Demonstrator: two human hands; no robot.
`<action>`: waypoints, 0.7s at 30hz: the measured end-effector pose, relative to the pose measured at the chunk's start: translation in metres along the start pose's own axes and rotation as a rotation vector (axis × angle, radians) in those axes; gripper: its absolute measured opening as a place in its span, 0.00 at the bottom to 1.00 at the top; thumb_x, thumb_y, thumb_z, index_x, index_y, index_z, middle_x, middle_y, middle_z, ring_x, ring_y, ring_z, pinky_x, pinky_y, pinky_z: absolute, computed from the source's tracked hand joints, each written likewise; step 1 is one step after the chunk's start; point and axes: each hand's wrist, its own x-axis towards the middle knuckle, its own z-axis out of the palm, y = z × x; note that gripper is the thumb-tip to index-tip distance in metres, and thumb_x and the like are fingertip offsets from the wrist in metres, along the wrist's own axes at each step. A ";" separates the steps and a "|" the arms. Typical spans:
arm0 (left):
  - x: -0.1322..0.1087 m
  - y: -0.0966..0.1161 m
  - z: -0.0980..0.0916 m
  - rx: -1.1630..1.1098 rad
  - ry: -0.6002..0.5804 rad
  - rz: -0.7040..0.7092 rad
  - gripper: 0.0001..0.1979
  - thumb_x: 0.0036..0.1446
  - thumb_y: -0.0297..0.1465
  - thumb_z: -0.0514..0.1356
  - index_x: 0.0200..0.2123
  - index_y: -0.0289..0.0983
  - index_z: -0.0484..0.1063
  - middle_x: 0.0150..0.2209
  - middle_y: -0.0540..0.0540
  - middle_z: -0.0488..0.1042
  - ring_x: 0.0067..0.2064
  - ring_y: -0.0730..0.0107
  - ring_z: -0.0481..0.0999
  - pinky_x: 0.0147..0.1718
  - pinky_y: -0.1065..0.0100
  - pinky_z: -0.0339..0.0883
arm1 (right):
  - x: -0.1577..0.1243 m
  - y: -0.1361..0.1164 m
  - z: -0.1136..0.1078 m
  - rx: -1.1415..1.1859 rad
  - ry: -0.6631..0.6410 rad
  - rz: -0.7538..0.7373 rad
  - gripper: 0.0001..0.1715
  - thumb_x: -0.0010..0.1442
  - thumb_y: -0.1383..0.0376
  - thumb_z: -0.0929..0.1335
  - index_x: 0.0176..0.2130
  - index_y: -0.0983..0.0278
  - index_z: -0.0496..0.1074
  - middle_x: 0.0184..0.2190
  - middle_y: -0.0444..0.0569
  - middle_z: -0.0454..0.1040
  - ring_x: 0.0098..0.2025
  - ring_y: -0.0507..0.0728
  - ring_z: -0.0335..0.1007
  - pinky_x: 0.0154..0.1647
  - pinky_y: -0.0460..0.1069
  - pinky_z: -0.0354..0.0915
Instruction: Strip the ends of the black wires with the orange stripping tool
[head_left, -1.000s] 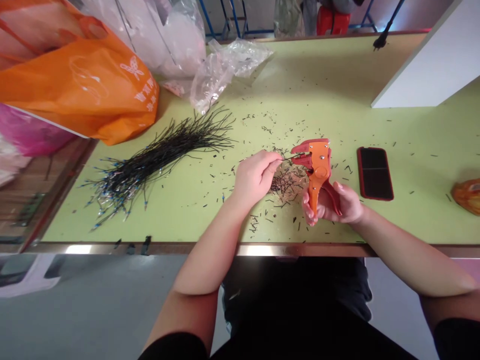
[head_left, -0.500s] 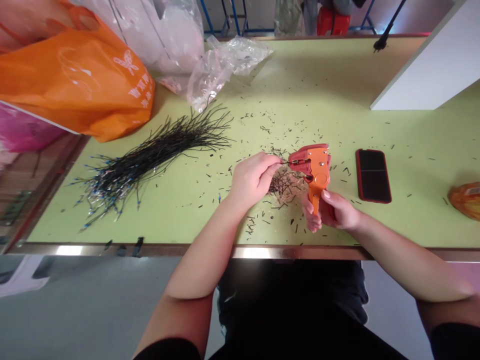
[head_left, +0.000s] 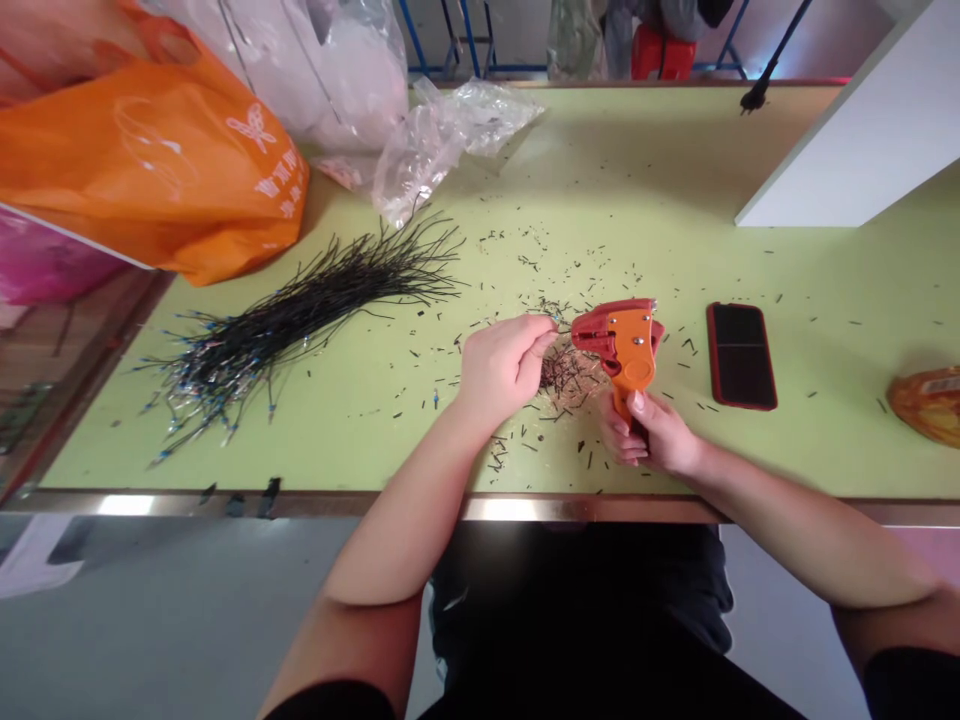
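Note:
My left hand (head_left: 504, 365) is closed in a pinch, thumb against forefinger. A thin black wire (head_left: 562, 331) shows slightly past its fingertips; the rest of it is hidden by the hand. Just right of that, apart from the fingers, is the nose of a red and orange wire stripper (head_left: 628, 345). My right hand (head_left: 649, 432) is wrapped round the stripper's handles and holds it up over the table, nose to the left. Beneath lies a heap of dark and coppery wire scraps (head_left: 574, 378). To the left rests a bundle of black wires (head_left: 322, 300) with blue-tipped ends.
A phone (head_left: 741, 355) lies right of the stripper, with an amber container (head_left: 926, 405) farther right. An orange bag (head_left: 150, 165) and clear plastic bags (head_left: 442, 130) stand back left. A white panel (head_left: 855, 130) and a black plug (head_left: 754, 98) are back right.
The stripper's nose has drawn slightly left and down, and its jaws look more closed. The wire that reached into the jaws now ends outside them. The right hand's fingers sit tighter round the handles.

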 end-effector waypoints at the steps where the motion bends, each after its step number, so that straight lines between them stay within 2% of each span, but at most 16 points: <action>1: 0.001 0.001 -0.001 -0.011 0.009 -0.003 0.15 0.76 0.31 0.52 0.37 0.39 0.76 0.28 0.50 0.79 0.28 0.73 0.75 0.29 0.70 0.65 | 0.000 0.000 0.001 0.001 0.001 -0.012 0.34 0.66 0.37 0.71 0.29 0.60 0.63 0.17 0.32 0.54 0.15 0.46 0.40 0.14 0.43 0.47; 4: 0.002 0.004 -0.001 -0.061 0.028 -0.031 0.14 0.75 0.30 0.53 0.36 0.39 0.75 0.29 0.51 0.79 0.28 0.73 0.75 0.30 0.71 0.65 | 0.000 -0.001 0.006 0.019 -0.024 -0.034 0.35 0.64 0.34 0.71 0.30 0.60 0.64 0.17 0.32 0.55 0.15 0.46 0.41 0.15 0.43 0.49; 7: 0.001 0.004 0.002 -0.123 0.029 -0.071 0.12 0.75 0.30 0.54 0.38 0.39 0.74 0.29 0.52 0.79 0.27 0.74 0.75 0.29 0.71 0.65 | 0.002 -0.003 0.008 0.041 -0.021 -0.048 0.44 0.60 0.25 0.66 0.33 0.62 0.70 0.18 0.36 0.61 0.15 0.48 0.50 0.17 0.45 0.58; 10: -0.001 0.002 0.005 -0.145 0.021 -0.068 0.11 0.75 0.30 0.54 0.39 0.39 0.74 0.30 0.51 0.80 0.28 0.75 0.75 0.29 0.71 0.65 | 0.001 -0.005 0.006 0.062 0.012 -0.028 0.55 0.57 0.20 0.59 0.41 0.65 0.77 0.22 0.43 0.72 0.17 0.50 0.60 0.19 0.47 0.65; 12: -0.001 0.001 0.005 -0.141 0.018 -0.052 0.11 0.76 0.30 0.55 0.39 0.39 0.74 0.30 0.51 0.80 0.28 0.74 0.75 0.29 0.71 0.66 | -0.001 -0.007 0.005 0.075 0.030 -0.007 0.57 0.58 0.20 0.58 0.48 0.66 0.78 0.26 0.47 0.76 0.18 0.52 0.66 0.21 0.48 0.68; 14: -0.001 0.000 0.005 -0.148 0.030 -0.033 0.11 0.76 0.30 0.55 0.39 0.39 0.74 0.29 0.51 0.79 0.28 0.75 0.75 0.29 0.71 0.66 | -0.002 -0.008 0.003 0.084 0.042 -0.004 0.53 0.62 0.23 0.60 0.53 0.65 0.77 0.29 0.48 0.79 0.20 0.53 0.70 0.23 0.49 0.72; 16: -0.001 0.000 0.004 -0.164 0.046 -0.009 0.12 0.77 0.31 0.55 0.39 0.39 0.74 0.28 0.52 0.78 0.27 0.75 0.74 0.28 0.72 0.65 | -0.003 -0.010 0.001 0.090 0.045 -0.017 0.46 0.66 0.28 0.63 0.53 0.64 0.76 0.31 0.47 0.79 0.23 0.54 0.74 0.26 0.50 0.75; 18: 0.000 0.000 0.003 -0.171 0.053 0.005 0.13 0.77 0.32 0.54 0.39 0.39 0.74 0.27 0.53 0.77 0.26 0.76 0.72 0.27 0.72 0.64 | -0.002 -0.013 -0.001 0.092 0.031 -0.026 0.40 0.67 0.31 0.66 0.51 0.63 0.77 0.32 0.47 0.79 0.28 0.56 0.79 0.32 0.52 0.78; 21: 0.001 0.000 0.002 -0.146 0.041 -0.008 0.13 0.77 0.32 0.53 0.38 0.39 0.74 0.28 0.52 0.78 0.27 0.75 0.73 0.28 0.72 0.65 | -0.001 -0.016 -0.004 0.073 0.001 0.002 0.37 0.67 0.33 0.69 0.52 0.62 0.77 0.37 0.49 0.81 0.38 0.58 0.83 0.42 0.53 0.80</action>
